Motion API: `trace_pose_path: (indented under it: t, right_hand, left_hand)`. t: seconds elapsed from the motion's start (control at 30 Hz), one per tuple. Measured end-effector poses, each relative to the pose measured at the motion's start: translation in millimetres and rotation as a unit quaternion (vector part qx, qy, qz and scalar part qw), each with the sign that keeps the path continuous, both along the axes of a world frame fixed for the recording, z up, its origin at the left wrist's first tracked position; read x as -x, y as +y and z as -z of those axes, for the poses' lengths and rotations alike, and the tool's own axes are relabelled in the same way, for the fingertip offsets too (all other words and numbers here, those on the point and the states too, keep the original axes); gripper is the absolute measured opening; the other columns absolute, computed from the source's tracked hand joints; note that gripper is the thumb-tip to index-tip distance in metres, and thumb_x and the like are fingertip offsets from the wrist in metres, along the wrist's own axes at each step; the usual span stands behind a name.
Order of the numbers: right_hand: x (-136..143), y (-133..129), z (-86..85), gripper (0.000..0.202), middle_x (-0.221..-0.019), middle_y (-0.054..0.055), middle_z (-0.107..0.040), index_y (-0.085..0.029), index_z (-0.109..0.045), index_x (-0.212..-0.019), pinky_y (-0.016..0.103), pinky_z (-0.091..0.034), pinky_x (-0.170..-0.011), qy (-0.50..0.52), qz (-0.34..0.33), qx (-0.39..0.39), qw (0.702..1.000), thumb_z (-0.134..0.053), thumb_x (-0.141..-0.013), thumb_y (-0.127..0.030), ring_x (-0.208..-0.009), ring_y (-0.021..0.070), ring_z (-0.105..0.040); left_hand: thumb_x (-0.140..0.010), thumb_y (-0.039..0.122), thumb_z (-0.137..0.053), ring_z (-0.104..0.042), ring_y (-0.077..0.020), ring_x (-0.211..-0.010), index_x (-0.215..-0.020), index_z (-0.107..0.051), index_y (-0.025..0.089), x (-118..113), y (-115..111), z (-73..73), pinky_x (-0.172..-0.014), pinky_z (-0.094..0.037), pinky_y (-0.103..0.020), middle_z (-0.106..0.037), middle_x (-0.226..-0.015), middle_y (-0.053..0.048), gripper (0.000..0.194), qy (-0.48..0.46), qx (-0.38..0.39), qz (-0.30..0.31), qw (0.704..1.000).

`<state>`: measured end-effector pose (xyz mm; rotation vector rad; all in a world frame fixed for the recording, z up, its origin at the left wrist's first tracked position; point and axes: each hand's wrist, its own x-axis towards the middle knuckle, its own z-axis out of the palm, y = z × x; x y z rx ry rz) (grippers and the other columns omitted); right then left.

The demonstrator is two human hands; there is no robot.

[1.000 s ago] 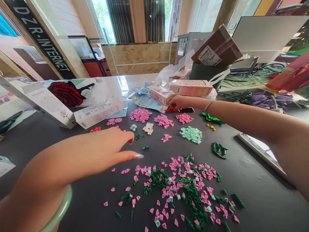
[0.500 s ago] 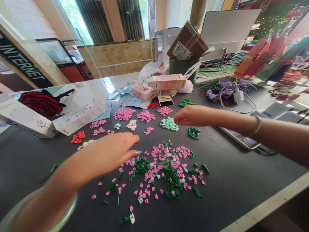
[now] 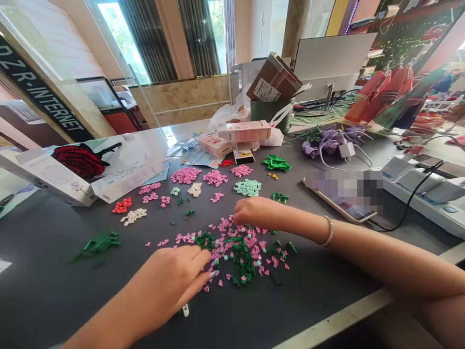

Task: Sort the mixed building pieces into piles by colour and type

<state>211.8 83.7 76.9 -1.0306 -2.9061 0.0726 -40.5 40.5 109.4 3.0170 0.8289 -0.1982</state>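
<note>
A mixed pile of small pink building-brick pieces (image 3: 220, 252) and dark green pieces (image 3: 244, 264) lies in front of me, with a few pale mint ones among them. At its left edge my left hand (image 3: 183, 271) is low over the pieces, thumb and fingers apart, seemingly holding nothing. My right hand (image 3: 256, 212), a bracelet on its wrist, is at the far side of the pile. Its fingers are curled down against the pink pieces, and whatever is between the fingertips is hidden. Just beyond it is a sorted heap of mint pieces (image 3: 247, 187).
Sorted heaps of pink (image 3: 185, 175), red (image 3: 122, 205) and cream pieces (image 3: 133, 216) lie further back. Long green pieces (image 3: 100, 243) are at left. Boxes (image 3: 244, 131) stand behind. A phone (image 3: 336, 198) and a power strip (image 3: 425, 194) lie at right.
My right hand has come back from beside the mint heap to the mixed pile. My left hand has moved lower, to the pile's left edge. The head view has shifted.
</note>
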Motion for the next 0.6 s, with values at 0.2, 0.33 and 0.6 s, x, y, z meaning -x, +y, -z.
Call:
trace_pose_path:
  t: [0.2,0.33,0.6]
  right_hand:
    - [-6,0,10.4,0.017,-0.078,0.006,-0.062,-0.013,-0.065,-0.08,0.027,-0.041,-0.066,0.04,0.024,0.038,0.998,-0.052,-0.086,-0.004,-0.071,0.0136,-0.055]
    - [-11,1,16.3,0.014,-0.085,0.005,-0.062,-0.014,-0.066,-0.084,0.025,-0.043,-0.069,0.08,0.039,0.066,0.994,-0.054,-0.085,-0.007,-0.073,0.0118,-0.056]
    - [-15,-5,11.9,0.017,-0.077,0.003,-0.058,-0.013,-0.062,-0.078,0.025,-0.041,-0.066,0.102,0.064,0.092,0.988,-0.052,-0.081,-0.001,-0.07,0.0124,-0.051]
  left_hand:
    - [-0.096,0.025,-0.039,-0.06,-0.0169,-0.06,-0.08,-0.056,0.021,15,-15,15.3,-0.053,-0.035,-0.028,-0.062,-0.073,0.0,0.024,-0.027,0.013,-0.042,0.999]
    - [-0.094,0.027,-0.043,-0.062,-0.0179,-0.07,-0.09,-0.058,0.02,10,-10,19.1,-0.058,-0.041,-0.027,-0.064,-0.08,-0.001,0.018,-0.066,0.004,-0.055,0.996]
    - [-0.093,0.024,-0.049,-0.059,-0.0197,-0.078,-0.094,-0.053,0.016,-19,16,16.8,-0.061,-0.044,-0.028,-0.059,-0.09,-0.005,0.009,-0.018,-0.069,-0.037,0.997]
